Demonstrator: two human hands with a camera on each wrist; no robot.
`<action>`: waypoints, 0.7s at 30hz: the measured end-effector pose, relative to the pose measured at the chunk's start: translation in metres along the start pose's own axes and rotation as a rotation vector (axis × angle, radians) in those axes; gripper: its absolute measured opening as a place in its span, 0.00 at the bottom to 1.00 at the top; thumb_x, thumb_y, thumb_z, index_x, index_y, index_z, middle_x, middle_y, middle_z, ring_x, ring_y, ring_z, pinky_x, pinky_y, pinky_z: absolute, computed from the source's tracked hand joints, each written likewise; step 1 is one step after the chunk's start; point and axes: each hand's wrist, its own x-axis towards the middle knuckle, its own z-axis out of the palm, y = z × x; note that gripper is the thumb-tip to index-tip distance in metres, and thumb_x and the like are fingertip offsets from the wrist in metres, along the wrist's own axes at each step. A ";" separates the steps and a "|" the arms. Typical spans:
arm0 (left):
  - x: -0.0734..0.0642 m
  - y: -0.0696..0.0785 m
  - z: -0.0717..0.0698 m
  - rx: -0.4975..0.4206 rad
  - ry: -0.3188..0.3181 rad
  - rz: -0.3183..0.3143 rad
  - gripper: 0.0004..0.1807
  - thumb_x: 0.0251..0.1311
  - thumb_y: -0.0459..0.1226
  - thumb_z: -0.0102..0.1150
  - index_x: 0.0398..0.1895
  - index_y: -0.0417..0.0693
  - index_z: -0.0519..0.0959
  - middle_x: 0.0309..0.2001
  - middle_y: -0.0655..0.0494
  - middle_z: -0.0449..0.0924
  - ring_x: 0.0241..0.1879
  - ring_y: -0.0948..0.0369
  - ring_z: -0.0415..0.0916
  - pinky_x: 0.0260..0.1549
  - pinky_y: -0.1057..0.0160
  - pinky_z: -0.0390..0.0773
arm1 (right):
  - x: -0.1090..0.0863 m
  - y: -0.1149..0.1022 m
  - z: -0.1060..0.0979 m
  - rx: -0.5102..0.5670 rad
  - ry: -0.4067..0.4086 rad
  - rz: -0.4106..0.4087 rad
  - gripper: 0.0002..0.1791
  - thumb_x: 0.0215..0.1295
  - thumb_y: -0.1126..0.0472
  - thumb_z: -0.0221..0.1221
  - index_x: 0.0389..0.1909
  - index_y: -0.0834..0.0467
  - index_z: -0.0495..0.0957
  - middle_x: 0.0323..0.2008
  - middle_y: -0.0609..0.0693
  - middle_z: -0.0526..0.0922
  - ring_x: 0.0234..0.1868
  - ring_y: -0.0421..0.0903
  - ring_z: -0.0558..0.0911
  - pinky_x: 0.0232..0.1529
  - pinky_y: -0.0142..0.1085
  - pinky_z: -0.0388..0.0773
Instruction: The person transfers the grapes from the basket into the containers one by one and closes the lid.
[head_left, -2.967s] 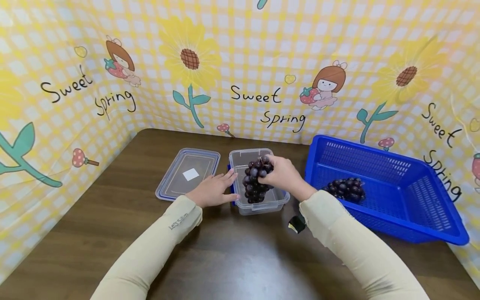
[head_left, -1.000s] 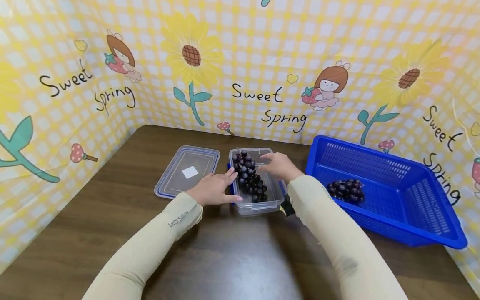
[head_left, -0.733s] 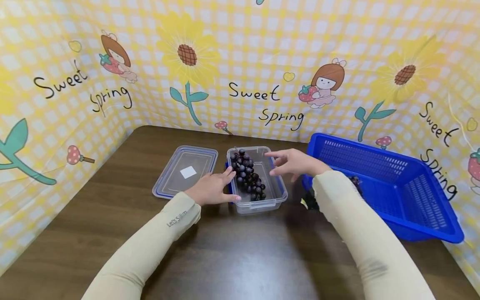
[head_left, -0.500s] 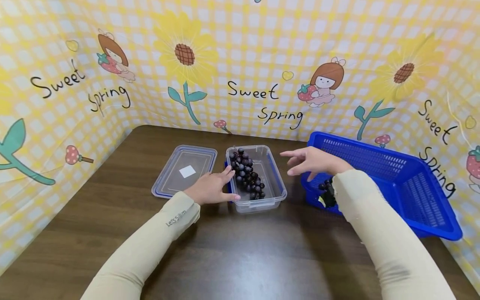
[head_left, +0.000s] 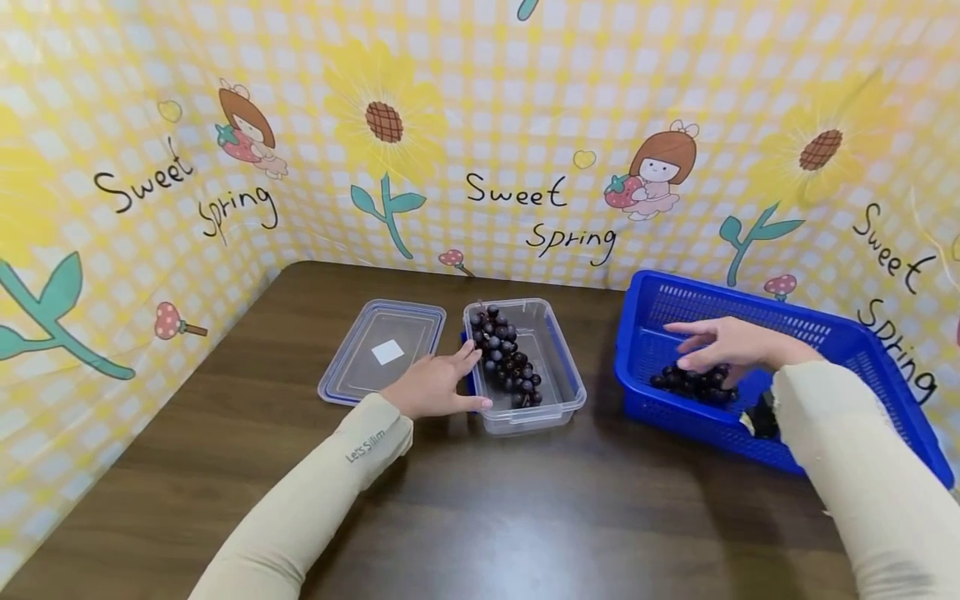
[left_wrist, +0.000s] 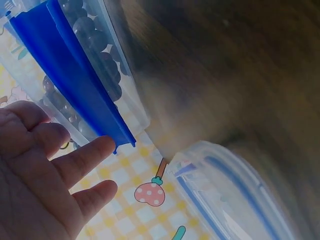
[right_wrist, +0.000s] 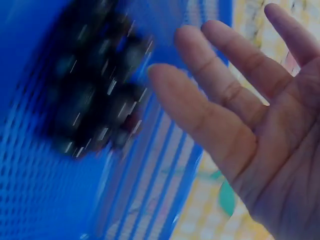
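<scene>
Grips spread and empty, the right hand (head_left: 731,343) hovers above grapes (head_left: 693,387) within the basket rim (head_left: 628,333), left hand (head_left: 433,387) touching the container rim (head_left: 536,415).

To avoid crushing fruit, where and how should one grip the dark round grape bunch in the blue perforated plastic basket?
Probably around the bunch's middle, right hand coming from above: it lies low inside the basket, whose walls rise around it, hindering sideways approach.

Room type unclear: a screened-off tabletop space, with yellow checked cloth (head_left: 510,100) behind and beside a brown table (head_left: 465,508).
</scene>
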 end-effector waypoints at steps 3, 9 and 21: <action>0.002 0.000 0.002 -0.007 0.002 0.002 0.48 0.60 0.62 0.52 0.73 0.39 0.54 0.74 0.43 0.45 0.58 0.50 0.73 0.62 0.39 0.58 | -0.008 0.017 -0.010 0.008 0.006 0.054 0.44 0.67 0.52 0.58 0.75 0.62 0.45 0.66 0.73 0.59 0.59 0.66 0.71 0.42 0.52 0.80; 0.002 0.001 0.003 0.043 0.018 0.001 0.48 0.60 0.63 0.51 0.72 0.39 0.56 0.73 0.42 0.47 0.56 0.49 0.74 0.62 0.38 0.58 | -0.017 0.035 -0.023 -0.025 0.070 0.065 0.43 0.68 0.53 0.57 0.73 0.67 0.46 0.64 0.74 0.62 0.58 0.67 0.73 0.41 0.53 0.80; 0.001 -0.001 0.007 0.107 0.031 0.007 0.47 0.62 0.63 0.49 0.73 0.40 0.55 0.73 0.43 0.49 0.25 0.57 0.79 0.50 0.46 0.73 | 0.002 0.039 -0.031 -0.050 -0.063 0.040 0.50 0.66 0.60 0.59 0.72 0.68 0.33 0.68 0.79 0.39 0.67 0.76 0.48 0.57 0.69 0.57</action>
